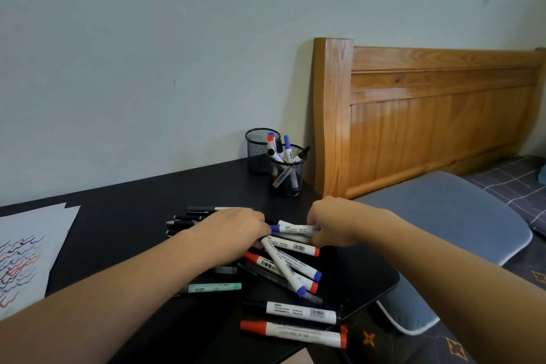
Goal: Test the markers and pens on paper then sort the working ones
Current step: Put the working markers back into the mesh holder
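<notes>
wooden headboard [437,115], grey-blue cushion [449,216], pale wall [147,53], plaid bedding [514,183]
</notes>
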